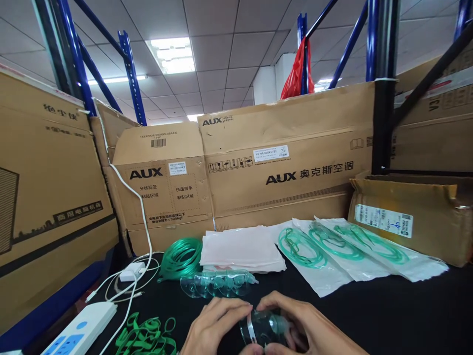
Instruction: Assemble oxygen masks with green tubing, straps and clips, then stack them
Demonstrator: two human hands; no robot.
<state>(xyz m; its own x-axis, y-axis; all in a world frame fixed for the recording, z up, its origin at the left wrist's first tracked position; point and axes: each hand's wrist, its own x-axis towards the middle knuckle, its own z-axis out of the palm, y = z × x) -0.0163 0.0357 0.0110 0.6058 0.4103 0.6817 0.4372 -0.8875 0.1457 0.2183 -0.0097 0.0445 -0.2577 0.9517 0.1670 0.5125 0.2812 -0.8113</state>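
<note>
Low in the view, both hands hold a clear oxygen mask (266, 327) with a shiny metal strip across it. My left hand (216, 326) curls around its left edge, fingertips and thumb pressed against the plastic. From the other side my right hand (314, 323) closes on the mask, partly covering its connector end. Just beyond my hands lies a row of several clear green-tinted masks (218, 284). A coil of green tubing (181, 259) rests behind them. Green elastic straps (146, 335) are heaped to the left of my left hand.
A stack of white pouches (242, 249) lies at the back. To its right are white pouches with coiled green tubing (301, 246). A power strip (81, 328) and white cable (142, 212) occupy the left. Cardboard panels (244, 182) and an open box (417, 217) border the black table.
</note>
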